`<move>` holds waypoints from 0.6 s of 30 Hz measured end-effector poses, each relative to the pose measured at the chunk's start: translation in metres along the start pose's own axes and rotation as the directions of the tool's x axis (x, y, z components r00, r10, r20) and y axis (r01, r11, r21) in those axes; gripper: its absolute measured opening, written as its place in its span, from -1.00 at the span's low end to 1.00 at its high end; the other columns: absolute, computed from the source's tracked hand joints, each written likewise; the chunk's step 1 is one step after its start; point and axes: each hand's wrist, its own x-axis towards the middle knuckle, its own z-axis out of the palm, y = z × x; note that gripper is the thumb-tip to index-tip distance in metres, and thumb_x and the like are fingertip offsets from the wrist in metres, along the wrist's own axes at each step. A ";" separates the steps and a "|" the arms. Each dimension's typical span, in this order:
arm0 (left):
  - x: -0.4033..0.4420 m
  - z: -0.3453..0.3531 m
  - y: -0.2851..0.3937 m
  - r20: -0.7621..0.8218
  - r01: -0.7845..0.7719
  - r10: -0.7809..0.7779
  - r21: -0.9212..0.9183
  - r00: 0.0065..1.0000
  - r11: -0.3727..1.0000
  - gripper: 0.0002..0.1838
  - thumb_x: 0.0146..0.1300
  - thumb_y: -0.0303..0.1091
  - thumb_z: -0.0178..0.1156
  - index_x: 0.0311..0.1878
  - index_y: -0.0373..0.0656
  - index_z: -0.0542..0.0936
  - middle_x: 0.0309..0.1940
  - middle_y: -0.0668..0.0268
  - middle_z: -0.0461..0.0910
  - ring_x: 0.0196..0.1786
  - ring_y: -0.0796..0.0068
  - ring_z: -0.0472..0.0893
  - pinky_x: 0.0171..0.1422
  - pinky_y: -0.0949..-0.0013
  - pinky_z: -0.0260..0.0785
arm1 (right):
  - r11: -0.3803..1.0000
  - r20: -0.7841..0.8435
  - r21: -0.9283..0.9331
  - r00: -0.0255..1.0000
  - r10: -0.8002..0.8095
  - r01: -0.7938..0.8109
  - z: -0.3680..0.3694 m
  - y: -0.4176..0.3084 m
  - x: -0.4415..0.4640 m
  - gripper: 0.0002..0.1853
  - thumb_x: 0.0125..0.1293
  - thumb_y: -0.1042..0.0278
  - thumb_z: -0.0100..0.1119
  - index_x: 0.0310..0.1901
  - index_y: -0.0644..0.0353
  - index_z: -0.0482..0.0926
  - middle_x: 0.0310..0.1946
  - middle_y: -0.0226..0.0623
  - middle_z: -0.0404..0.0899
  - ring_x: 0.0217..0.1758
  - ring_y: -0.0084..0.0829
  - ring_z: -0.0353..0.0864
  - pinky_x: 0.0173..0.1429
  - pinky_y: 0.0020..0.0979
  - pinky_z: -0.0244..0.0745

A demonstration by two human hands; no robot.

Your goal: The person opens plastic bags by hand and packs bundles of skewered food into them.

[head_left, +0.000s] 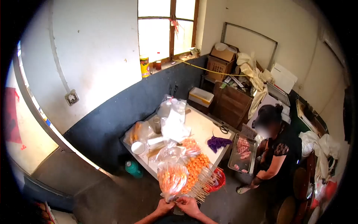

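A clear plastic bag [172, 180] full of orange-and-pink skewered food lies at the table's near edge, its gathered end toward me. My left hand [164, 206] is closed on that gathered end. Right beside it, my right hand [188, 205] is closed with its fingertips pinching the same end; the exact grip is small and partly hidden. To the right of the bag lie rows of orange skewers [197, 167], their bare wooden sticks [201, 186] pointing toward me over the edge. More pinkish skewers [191, 146] are behind them.
The white table [203, 130] also bears plastic bags [175, 119], a white cup [138, 148], a purple cloth [218, 143] and scissors [224, 129]. A red basket [218, 180] and green bottle [133, 169] stand below. At right, a person [276, 145] sits by a metal tray [250, 162] of meat.
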 end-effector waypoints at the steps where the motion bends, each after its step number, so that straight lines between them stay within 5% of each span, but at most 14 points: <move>1: -0.002 0.003 0.006 -0.024 0.009 -0.008 0.043 1.000 0.999 -0.84 0.10 -0.36 0.22 -0.51 -0.19 0.51 -0.68 0.41 0.44 -0.63 0.61 0.41 -0.58 0.45 0.22 | 0.998 -0.020 0.031 0.999 -0.048 0.049 0.002 -0.001 0.000 -0.82 0.19 0.44 0.29 -0.21 0.34 0.62 -0.49 -0.39 0.62 -0.41 -0.69 0.56 -0.34 -0.58 0.47; 2: -0.008 0.006 0.018 -0.072 -0.045 0.060 0.193 0.996 0.980 -0.84 0.11 -0.33 0.24 -0.47 -0.19 0.54 -0.69 0.41 0.45 -0.64 0.62 0.41 -0.58 0.46 0.22 | 0.998 -0.020 0.028 0.998 -0.056 0.056 0.002 -0.003 0.001 -0.82 0.19 0.44 0.29 -0.21 0.34 0.62 -0.49 -0.39 0.62 -0.41 -0.69 0.56 -0.34 -0.58 0.47; 4: -0.009 0.008 0.015 -0.090 -0.082 0.100 0.178 0.991 0.981 -0.83 0.12 -0.30 0.25 -0.45 -0.20 0.55 -0.68 0.40 0.46 -0.63 0.63 0.42 -0.58 0.46 0.23 | 0.965 -0.002 -0.221 0.990 -0.143 0.139 0.002 -0.011 -0.001 -0.81 0.21 0.45 0.26 -0.19 0.36 0.62 -0.45 -0.35 0.64 -0.37 -0.63 0.62 -0.30 -0.58 0.51; 6: -0.008 0.006 0.016 -0.109 -0.120 0.138 0.163 0.984 0.979 -0.81 0.13 -0.28 0.27 -0.42 -0.21 0.57 -0.68 0.40 0.47 -0.63 0.63 0.43 -0.57 0.46 0.24 | 0.937 0.026 -0.270 0.974 -0.224 0.223 0.002 -0.021 0.000 -0.84 0.23 0.42 0.24 -0.22 0.34 0.61 -0.48 -0.36 0.62 -0.43 -0.61 0.60 -0.34 -0.58 0.49; 8: -0.009 0.003 0.020 -0.099 -0.024 0.045 0.203 0.994 0.979 -0.79 0.14 -0.25 0.29 -0.37 -0.22 0.61 -0.66 0.42 0.48 -0.63 0.63 0.43 -0.57 0.47 0.24 | 0.900 0.061 -0.315 0.953 -0.298 0.302 0.001 -0.039 -0.005 -0.85 0.26 0.40 0.22 -0.25 0.33 0.60 -0.50 -0.37 0.60 -0.48 -0.59 0.59 -0.39 -0.58 0.47; 10: 0.003 -0.007 -0.007 -0.037 -0.006 0.010 0.103 0.999 0.995 -0.76 0.13 -0.25 0.31 -0.26 -0.23 0.60 -0.56 0.40 0.52 -0.54 0.62 0.47 -0.49 0.47 0.30 | 0.996 0.073 0.051 0.995 -0.071 0.067 0.000 -0.065 -0.012 -0.83 0.22 0.41 0.19 -0.18 0.25 0.64 -0.48 -0.38 0.61 -0.55 -0.58 0.54 -0.44 -0.53 0.43; 12: 0.005 -0.009 -0.020 0.030 0.021 -0.021 0.005 0.999 1.000 -0.69 0.12 -0.25 0.33 -0.15 -0.24 0.59 -0.47 0.38 0.56 -0.46 0.61 0.52 -0.42 0.48 0.37 | 0.937 0.136 0.316 0.984 0.112 -0.150 0.000 -0.059 -0.010 -0.76 0.21 0.36 0.20 -0.11 0.21 0.66 -0.50 -0.41 0.63 -0.58 -0.61 0.50 -0.45 -0.54 0.40; 14: 0.001 -0.004 -0.021 0.069 -0.283 0.295 -0.144 0.953 0.948 -0.60 0.22 -0.11 0.27 -0.04 -0.24 0.60 -0.24 0.31 0.63 -0.31 0.44 0.57 -0.22 0.36 0.43 | 0.936 0.127 0.285 0.976 0.175 -0.205 0.001 -0.056 -0.012 -0.76 0.22 0.35 0.20 -0.11 0.22 0.66 -0.50 -0.41 0.63 -0.58 -0.61 0.50 -0.45 -0.54 0.40; 18: 0.008 -0.013 -0.029 0.109 -0.280 0.304 -0.191 0.946 0.941 -0.57 0.21 -0.15 0.28 0.04 -0.24 0.56 -0.23 0.37 0.60 -0.23 0.54 0.54 -0.20 0.44 0.41 | 0.916 0.144 0.288 0.958 0.248 -0.280 0.002 -0.068 -0.012 -0.78 0.23 0.30 0.22 -0.16 0.23 0.67 -0.53 -0.40 0.62 -0.59 -0.61 0.50 -0.47 -0.53 0.38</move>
